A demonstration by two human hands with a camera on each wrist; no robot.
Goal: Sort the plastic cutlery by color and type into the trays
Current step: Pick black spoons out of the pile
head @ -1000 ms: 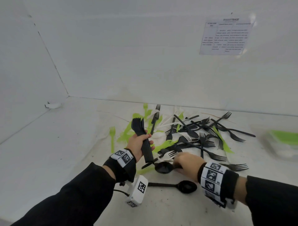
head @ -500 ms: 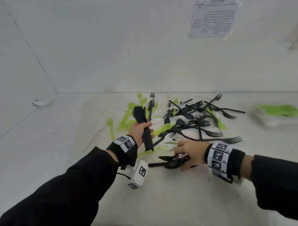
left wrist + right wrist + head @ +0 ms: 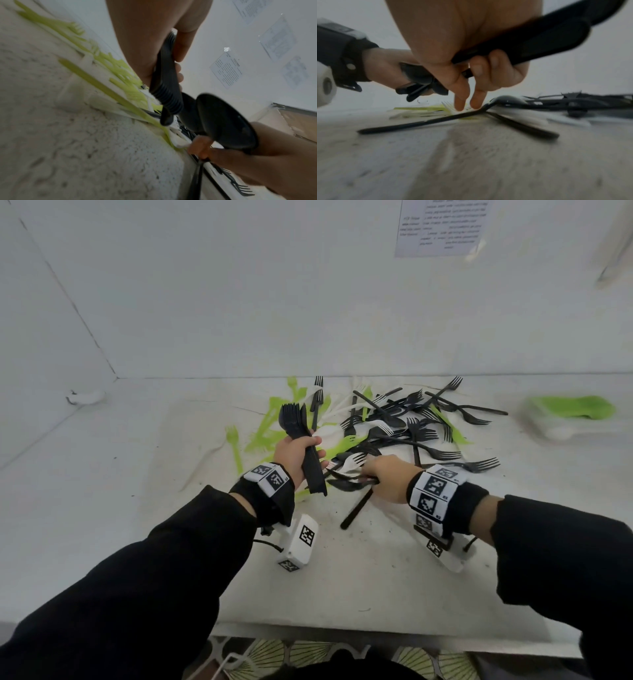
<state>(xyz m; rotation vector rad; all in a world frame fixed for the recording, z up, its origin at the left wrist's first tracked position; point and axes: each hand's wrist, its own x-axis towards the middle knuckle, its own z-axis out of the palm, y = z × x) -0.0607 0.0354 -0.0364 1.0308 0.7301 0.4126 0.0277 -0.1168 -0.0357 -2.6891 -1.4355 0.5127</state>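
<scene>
My left hand (image 3: 301, 453) grips an upright stack of black spoons (image 3: 301, 440), whose ribbed handles show in the left wrist view (image 3: 166, 83). Just right of it, my right hand (image 3: 380, 477) holds black spoons (image 3: 346, 482) by their handles (image 3: 539, 40). Two straight fingers (image 3: 460, 100) reach down beside another black spoon (image 3: 436, 119) lying on the table, with its handle (image 3: 356, 510) pointing toward me. A white fork (image 3: 352, 462) lies under those fingers. Behind lies the mixed pile of black forks (image 3: 411, 433), green forks (image 3: 267, 426) and white pieces.
A white tray (image 3: 561, 433) with green cutlery (image 3: 575, 407) stands at the far right. One green fork (image 3: 234, 443) lies apart on the left. White walls close the back and left, and the table edge (image 3: 342, 631) runs near me.
My right hand has lifted the black spoons off the table and moved up toward the pile, close to my left hand. The left hand kept its stack.
</scene>
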